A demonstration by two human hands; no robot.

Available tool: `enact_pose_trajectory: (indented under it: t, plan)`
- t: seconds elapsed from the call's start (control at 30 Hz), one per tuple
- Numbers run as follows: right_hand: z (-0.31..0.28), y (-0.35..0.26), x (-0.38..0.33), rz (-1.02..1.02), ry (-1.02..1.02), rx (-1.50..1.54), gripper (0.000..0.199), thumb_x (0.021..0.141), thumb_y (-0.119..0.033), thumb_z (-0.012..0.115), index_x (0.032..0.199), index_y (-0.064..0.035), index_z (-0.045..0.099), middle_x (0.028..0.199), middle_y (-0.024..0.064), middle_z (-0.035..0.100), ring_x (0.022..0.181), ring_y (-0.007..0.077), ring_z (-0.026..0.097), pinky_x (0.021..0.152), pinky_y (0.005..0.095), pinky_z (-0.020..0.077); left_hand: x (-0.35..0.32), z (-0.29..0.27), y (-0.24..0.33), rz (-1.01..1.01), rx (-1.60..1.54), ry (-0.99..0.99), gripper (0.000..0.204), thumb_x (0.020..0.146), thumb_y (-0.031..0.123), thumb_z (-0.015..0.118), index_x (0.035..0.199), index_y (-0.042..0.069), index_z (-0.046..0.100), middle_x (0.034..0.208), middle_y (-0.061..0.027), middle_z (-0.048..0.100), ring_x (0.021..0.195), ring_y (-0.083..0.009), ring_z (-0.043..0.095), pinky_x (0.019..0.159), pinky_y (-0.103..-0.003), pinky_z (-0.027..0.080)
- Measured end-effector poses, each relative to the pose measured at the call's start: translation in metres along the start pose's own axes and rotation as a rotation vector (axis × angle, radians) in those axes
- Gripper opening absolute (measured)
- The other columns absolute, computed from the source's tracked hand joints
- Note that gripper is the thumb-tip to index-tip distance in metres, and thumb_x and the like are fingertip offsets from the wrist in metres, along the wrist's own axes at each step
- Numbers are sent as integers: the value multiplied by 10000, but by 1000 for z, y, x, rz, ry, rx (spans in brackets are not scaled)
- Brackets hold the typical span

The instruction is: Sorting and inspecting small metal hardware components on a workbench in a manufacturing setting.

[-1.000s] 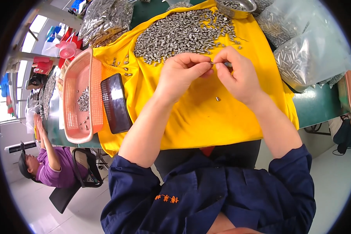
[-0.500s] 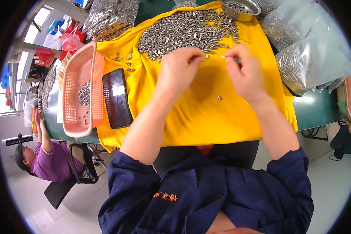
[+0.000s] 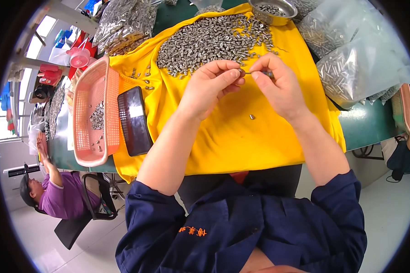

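Note:
Above the yellow cloth (image 3: 241,150), my two hands meet almost fingertip to fingertip. My left hand (image 3: 209,86) pinches a small metal cylinder (image 3: 242,72) between thumb and forefinger. A thin pointed tool (image 3: 248,73) is gripped in my right hand (image 3: 278,88), its tip at the metal piece; most of its body is hidden by my fingers, so its kind is unclear. Just beyond the hands spreads a big pile of small metal cylinders (image 3: 205,43). One loose metal cylinder (image 3: 252,117) lies on the cloth nearer me.
Left of the hands are a black phone-like slab (image 3: 135,120) and a pink basket (image 3: 84,154) holding some metal pieces. A steel bowl (image 3: 275,19) stands at the back. Clear bags of metal parts (image 3: 341,75) sit to the right. A person in purple (image 3: 68,195) sits far left.
My hands have come together: the left now presents a metal cylinder toward the right, and the tool's tip has moved up to it. Earlier they were apart near the pile's edge.

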State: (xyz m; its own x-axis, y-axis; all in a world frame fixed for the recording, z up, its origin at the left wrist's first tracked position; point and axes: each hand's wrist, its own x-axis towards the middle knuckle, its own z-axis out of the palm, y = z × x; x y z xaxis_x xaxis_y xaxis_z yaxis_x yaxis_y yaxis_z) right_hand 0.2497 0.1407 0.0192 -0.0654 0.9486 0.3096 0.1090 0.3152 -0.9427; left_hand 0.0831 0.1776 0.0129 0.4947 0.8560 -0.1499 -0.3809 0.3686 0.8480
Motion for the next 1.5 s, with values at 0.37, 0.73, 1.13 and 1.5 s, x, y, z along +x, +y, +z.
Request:
enact_pose_trajectory:
  t: [0.37, 0.73, 1.13, 1.5]
  plan:
    - [0, -3, -1, -15, -6, 14, 58, 790, -46, 500, 843, -25, 488, 727, 20, 511, 652, 67, 466, 574, 208, 410, 1, 1, -5, 14, -18, -40, 120, 801, 33, 565, 919, 14, 558, 847, -58, 588, 753, -144, 588, 691, -255, 499]
    - [5, 2, -2, -138, 17, -325, 69, 773, -63, 500, 828, -27, 478, 665, 61, 528, 567, 129, 478, 523, 248, 392, 0, 7, -2, 148, 347, 66, 87, 776, 26, 593, 849, -20, 583, 788, -62, 608, 718, -123, 592, 674, -220, 487]
    - [-13, 9, 9, 72, 124, 37, 33, 815, -67, 495, 835, -51, 515, 642, -74, 403, 567, 1, 322, 486, 157, 273, -14, 18, -11, 415, 1238, -316, 96, 674, 39, 592, 768, 27, 602, 675, -94, 568, 645, -213, 579, 601, -279, 458]
    - [-16, 12, 13, 57, 122, -13, 57, 827, -63, 485, 870, -47, 518, 688, -63, 412, 615, 17, 347, 531, 169, 291, -8, -6, 8, 541, 1504, 90, 146, 733, 167, 556, 822, 76, 629, 776, -101, 601, 746, -273, 579, 652, -347, 468]
